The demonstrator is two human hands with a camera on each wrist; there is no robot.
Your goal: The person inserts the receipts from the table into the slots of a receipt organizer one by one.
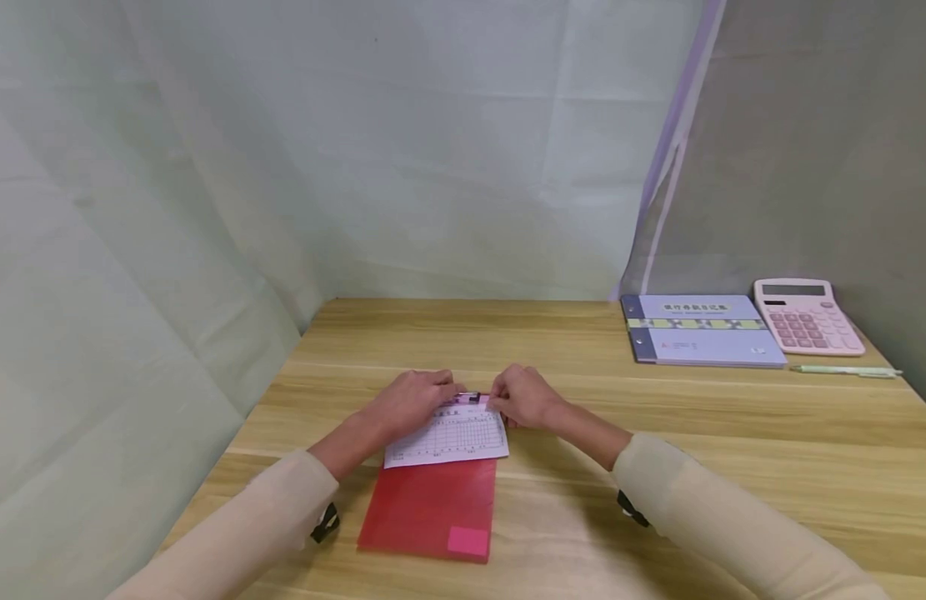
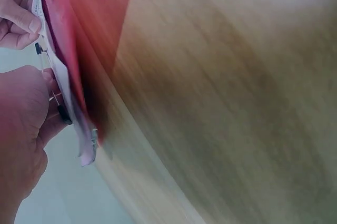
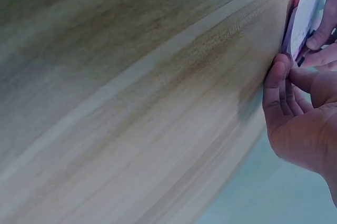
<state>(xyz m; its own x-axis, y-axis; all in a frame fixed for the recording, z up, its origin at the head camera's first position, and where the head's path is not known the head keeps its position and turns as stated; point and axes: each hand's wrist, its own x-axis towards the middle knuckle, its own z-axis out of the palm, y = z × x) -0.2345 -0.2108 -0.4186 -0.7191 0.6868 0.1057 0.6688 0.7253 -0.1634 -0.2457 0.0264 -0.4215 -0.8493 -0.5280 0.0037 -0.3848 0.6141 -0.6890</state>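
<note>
A red clip folder (image 1: 430, 508) with a pink label lies on the table, its top end towards the back. Over its upper half lies a white printed form (image 1: 447, 437) ruled in a grid. A metal clip (image 1: 470, 396) with black ends sits at the folder's top edge. My left hand (image 1: 416, 402) holds this clip, its fingers curled at the wire in the left wrist view. With thumb and fingers, my right hand (image 1: 526, 396) pinches the form's top right corner; the right wrist view shows the purple edge beneath it there.
At the back right lie a light blue account book (image 1: 706, 333), a pink calculator (image 1: 811, 321) and a green pen (image 1: 845, 371). Pale curtains (image 1: 470, 167) hang behind the wooden table (image 1: 658, 467) and along its left side.
</note>
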